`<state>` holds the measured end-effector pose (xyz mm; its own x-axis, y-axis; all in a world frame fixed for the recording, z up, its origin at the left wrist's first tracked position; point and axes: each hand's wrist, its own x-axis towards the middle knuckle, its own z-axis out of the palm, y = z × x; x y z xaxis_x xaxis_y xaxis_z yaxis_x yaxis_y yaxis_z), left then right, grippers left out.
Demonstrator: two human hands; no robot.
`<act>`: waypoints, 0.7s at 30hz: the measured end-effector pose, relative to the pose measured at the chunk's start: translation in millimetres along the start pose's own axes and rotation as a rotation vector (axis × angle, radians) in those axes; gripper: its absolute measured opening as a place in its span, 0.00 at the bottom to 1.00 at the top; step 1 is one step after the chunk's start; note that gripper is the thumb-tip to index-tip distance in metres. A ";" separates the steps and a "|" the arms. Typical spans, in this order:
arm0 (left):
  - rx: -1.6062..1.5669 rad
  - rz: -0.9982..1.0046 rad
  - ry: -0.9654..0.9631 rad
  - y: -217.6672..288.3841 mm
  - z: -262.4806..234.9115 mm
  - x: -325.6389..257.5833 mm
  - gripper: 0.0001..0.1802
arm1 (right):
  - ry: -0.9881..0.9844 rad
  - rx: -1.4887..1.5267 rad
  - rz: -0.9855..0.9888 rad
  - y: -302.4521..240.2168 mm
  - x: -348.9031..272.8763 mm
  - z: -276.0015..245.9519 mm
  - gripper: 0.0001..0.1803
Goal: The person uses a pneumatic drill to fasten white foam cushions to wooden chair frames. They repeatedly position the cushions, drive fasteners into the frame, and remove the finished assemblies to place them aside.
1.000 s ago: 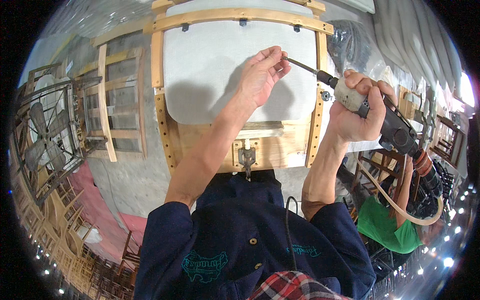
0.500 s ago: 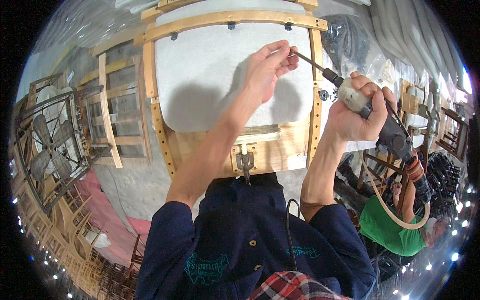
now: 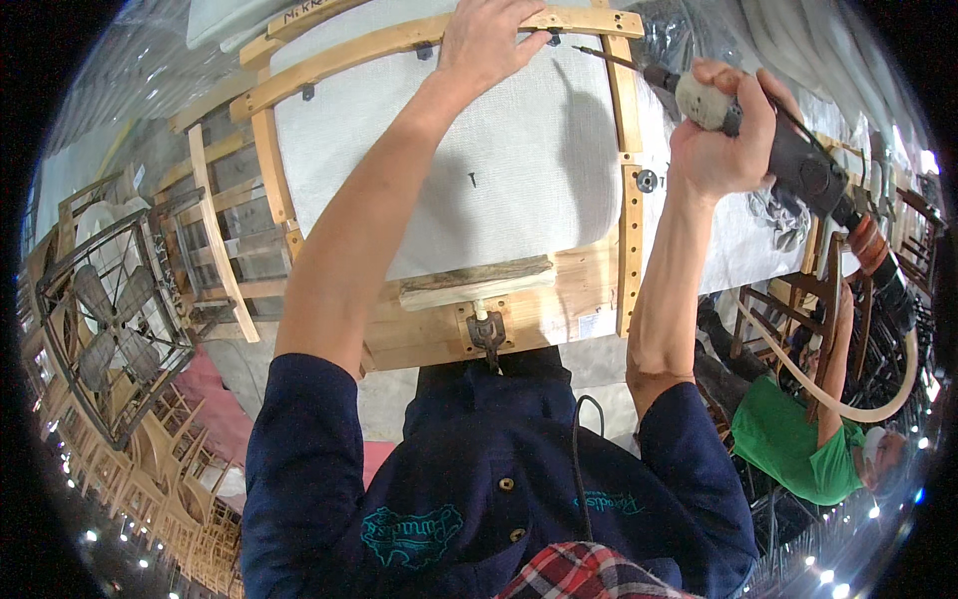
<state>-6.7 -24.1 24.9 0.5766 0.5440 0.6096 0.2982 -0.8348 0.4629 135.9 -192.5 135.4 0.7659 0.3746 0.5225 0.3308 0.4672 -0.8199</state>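
A long, curved wooden rail [image 3: 349, 58] with small black brackets crosses the far side of a white cloth-covered board [image 3: 519, 190]. My left hand [image 3: 484, 45] is closed over this rail, with its thumb stretched toward the right-hand bracket [image 3: 555, 38]. In my right hand [image 3: 733, 130] is a power screwdriver [image 3: 803, 170] with a pale front housing and a hose. Its long thin bit points left, and the tip stands just right of that bracket, apparently apart from it. A small dark screw [image 3: 473, 181] lies on the white cloth.
A clamp [image 3: 486, 334] and a wooden block [image 3: 477, 283] are at the near edge of the wooden jig. Left stands a metal-framed fan [image 3: 115, 319] near wooden frames. At lower right, a person in a green shirt [image 3: 798, 439] is beside dark chairs.
My left hand has left the bit tip and moved up and left onto the rail. The screwdriver has risen slightly. The dark screw now shows on the cloth.
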 end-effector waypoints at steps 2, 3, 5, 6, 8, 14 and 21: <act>-0.049 -0.004 -0.013 -2.1 4.1 0.6 0.19 | -0.031 0.032 0.023 13.7 6.6 1.4 0.15; -0.051 -0.003 -0.003 -1.7 6.6 1.0 0.19 | -0.039 0.163 0.050 25.5 13.8 1.9 0.14; -0.038 -0.007 0.013 -1.7 7.9 1.4 0.20 | -0.042 0.245 0.014 30.9 16.4 11.9 0.14; -0.028 -0.010 0.017 -1.3 8.0 0.6 0.20 | -0.038 0.217 0.034 30.6 14.8 15.4 0.14; 0.011 0.002 0.016 -3.6 8.4 -1.6 0.20 | -0.037 0.165 0.075 30.0 12.4 22.4 0.14; 0.102 0.047 0.018 -4.5 13.3 -2.8 0.20 | -0.187 -0.039 -0.146 46.4 13.7 27.3 0.12; 0.111 0.051 -0.001 -6.3 13.6 -6.9 0.20 | -0.127 0.257 0.230 31.0 10.3 54.6 0.07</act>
<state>-2.2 -23.7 9.0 0.5937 0.5009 0.6297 0.3513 -0.8655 0.3572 123.9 -130.4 128.2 0.7243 0.5819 0.3697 -0.0036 0.5394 -0.8420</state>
